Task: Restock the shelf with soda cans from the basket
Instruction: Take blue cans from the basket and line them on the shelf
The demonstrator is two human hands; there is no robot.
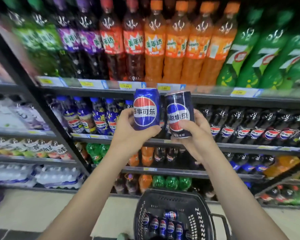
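Observation:
My left hand (128, 130) grips an upright blue Pepsi can (146, 108). Beside it, my right hand (197, 130) holds a darker blue Pepsi can (179, 113) turned upside down and slightly tilted. Both cans are raised side by side, almost touching, in front of the middle shelf (232, 101). Down on the floor stands the black plastic basket (200, 220), with several more blue cans (163, 224) lying inside.
The top shelf carries tall bottles in green, purple, red and orange. Dark cola bottles (253, 125) fill the shelf right of my hands and blue bottles (87, 115) the left. A black upright post (42, 108) divides this bay from the left bay, which holds packs of water (33, 175).

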